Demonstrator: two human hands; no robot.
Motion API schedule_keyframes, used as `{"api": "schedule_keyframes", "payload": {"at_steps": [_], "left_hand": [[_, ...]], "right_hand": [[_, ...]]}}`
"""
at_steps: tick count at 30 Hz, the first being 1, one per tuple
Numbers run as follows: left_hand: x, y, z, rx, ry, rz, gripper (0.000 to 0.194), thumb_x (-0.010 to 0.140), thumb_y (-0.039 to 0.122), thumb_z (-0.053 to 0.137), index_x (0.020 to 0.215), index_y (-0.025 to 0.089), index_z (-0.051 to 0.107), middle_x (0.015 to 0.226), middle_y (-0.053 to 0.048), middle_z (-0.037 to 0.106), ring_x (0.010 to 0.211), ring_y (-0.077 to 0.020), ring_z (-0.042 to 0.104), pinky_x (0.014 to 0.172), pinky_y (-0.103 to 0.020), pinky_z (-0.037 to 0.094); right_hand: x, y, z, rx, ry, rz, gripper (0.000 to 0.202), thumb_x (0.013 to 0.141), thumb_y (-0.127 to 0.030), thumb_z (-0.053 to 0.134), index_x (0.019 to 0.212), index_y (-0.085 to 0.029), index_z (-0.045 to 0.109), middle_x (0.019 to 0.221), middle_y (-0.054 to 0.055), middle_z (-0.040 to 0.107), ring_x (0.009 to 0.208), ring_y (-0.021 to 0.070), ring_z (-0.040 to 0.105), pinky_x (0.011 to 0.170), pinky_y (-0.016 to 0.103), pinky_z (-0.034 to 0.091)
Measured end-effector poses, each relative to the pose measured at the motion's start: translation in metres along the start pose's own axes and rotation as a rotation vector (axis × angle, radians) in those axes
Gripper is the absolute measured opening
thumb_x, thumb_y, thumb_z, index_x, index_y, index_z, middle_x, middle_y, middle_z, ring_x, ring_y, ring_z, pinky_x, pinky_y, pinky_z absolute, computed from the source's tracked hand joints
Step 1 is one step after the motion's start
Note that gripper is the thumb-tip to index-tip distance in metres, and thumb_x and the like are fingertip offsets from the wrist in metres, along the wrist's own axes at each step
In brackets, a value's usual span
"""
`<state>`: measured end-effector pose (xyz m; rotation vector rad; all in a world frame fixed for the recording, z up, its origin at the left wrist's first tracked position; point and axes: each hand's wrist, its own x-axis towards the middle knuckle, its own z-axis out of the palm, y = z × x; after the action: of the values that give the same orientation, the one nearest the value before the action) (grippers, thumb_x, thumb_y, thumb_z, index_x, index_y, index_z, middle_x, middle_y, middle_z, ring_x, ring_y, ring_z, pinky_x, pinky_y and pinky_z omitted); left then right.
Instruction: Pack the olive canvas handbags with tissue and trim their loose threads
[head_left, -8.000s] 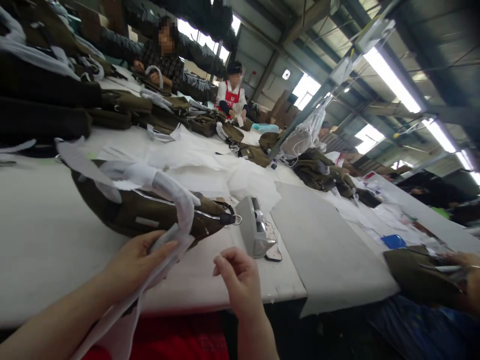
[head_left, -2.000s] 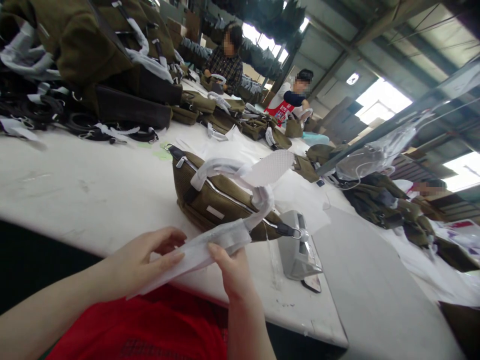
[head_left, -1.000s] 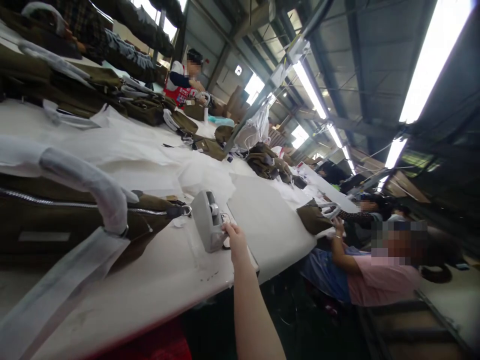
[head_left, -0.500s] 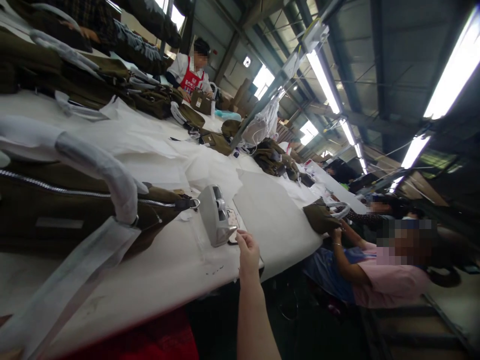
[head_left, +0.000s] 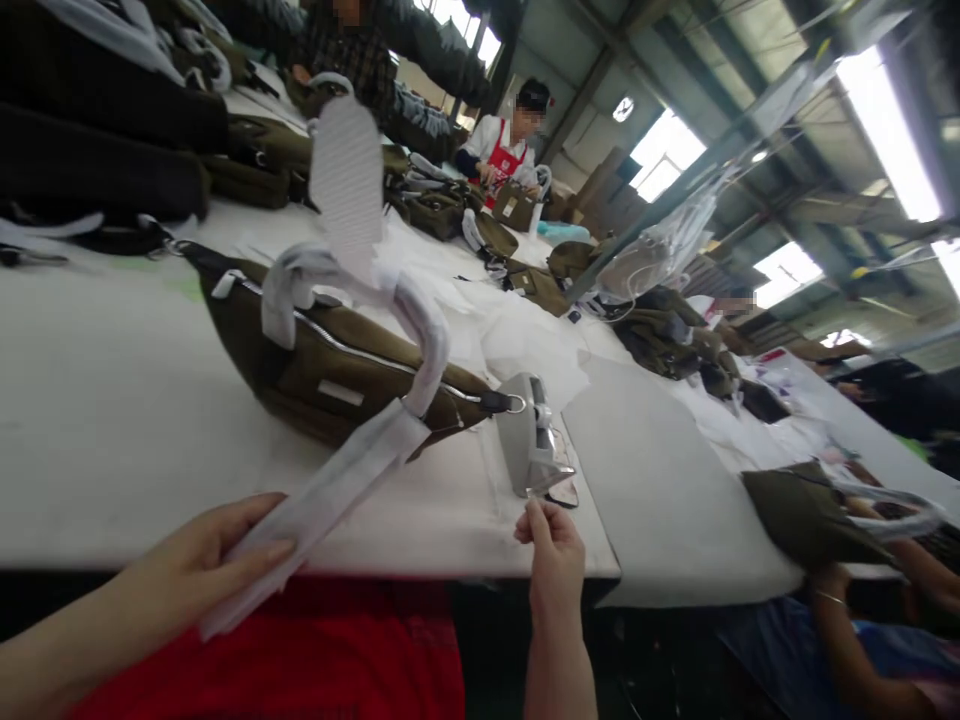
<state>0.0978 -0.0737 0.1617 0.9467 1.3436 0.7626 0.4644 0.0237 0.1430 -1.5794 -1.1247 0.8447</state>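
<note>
An olive-green zippered bag lies on the white table, its handle wrapped in white padding. My left hand pinches the lower end of a white-wrapped strap that hangs from the bag's right side. Thumb and fingers lie on either side of the wrapping. To the right, my right hand is closed in a pinch just below the toothed end of a grey tape dispenser. A small clear bit of tape seems to show at its fingertips.
A phone lies behind the dispenser. More olive bags line the table's far left. A person in a red apron works across the table; another person's hands hold a bag at right. The table's front edge runs close to me.
The view has turned left, bringing the whole bag and my left hand on the strap into sight. My right hand stays pinched by the tape dispenser, slightly below its cutter.
</note>
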Motion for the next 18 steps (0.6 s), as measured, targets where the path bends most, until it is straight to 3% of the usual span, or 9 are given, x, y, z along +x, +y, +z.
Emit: {"api": "schedule_keyframes", "payload": {"at_steps": [5,9,12,18], "left_hand": [[-0.001,0.012,0.005,-0.02,-0.043,0.05,0.049,0.083,0.059,0.062,0.109,0.017,0.062,0.098,-0.005,0.069,0.093,-0.023,0.063,0.081,-0.026,0.052],[-0.001,0.015,0.007,0.047,-0.004,0.137,0.042,0.085,0.055,0.06,0.105,0.019,0.064,0.098,-0.005,0.071,0.097,-0.0244,0.064,0.087,-0.028,0.051],[-0.001,0.015,0.006,0.08,-0.017,0.18,0.037,0.086,0.052,0.059,0.102,0.02,0.065,0.096,-0.004,0.072,0.094,-0.0238,0.065,0.085,-0.027,0.051],[-0.003,0.016,0.005,0.054,-0.017,0.201,0.033,0.088,0.046,0.058,0.106,0.02,0.065,0.102,-0.005,0.072,0.099,-0.025,0.065,0.089,-0.029,0.051]], "right_hand": [[-0.074,-0.061,0.064,0.085,-0.493,-0.042,0.029,0.088,-0.044,0.065,0.075,-0.018,0.062,0.058,0.0,0.061,0.055,0.0126,0.056,0.055,0.025,0.047],[-0.109,-0.094,0.103,0.202,-0.83,0.03,0.023,0.087,-0.039,0.064,0.077,-0.018,0.062,0.059,0.0,0.061,0.052,0.0117,0.055,0.051,0.023,0.043],[-0.114,-0.096,0.121,0.181,-0.913,0.063,0.023,0.085,-0.037,0.065,0.075,-0.017,0.062,0.057,0.0,0.06,0.05,0.0109,0.053,0.049,0.022,0.04],[-0.106,-0.076,0.141,0.017,-0.842,0.071,0.036,0.083,-0.046,0.065,0.063,-0.018,0.055,0.049,-0.001,0.055,0.044,0.0102,0.047,0.045,0.023,0.035]]}}
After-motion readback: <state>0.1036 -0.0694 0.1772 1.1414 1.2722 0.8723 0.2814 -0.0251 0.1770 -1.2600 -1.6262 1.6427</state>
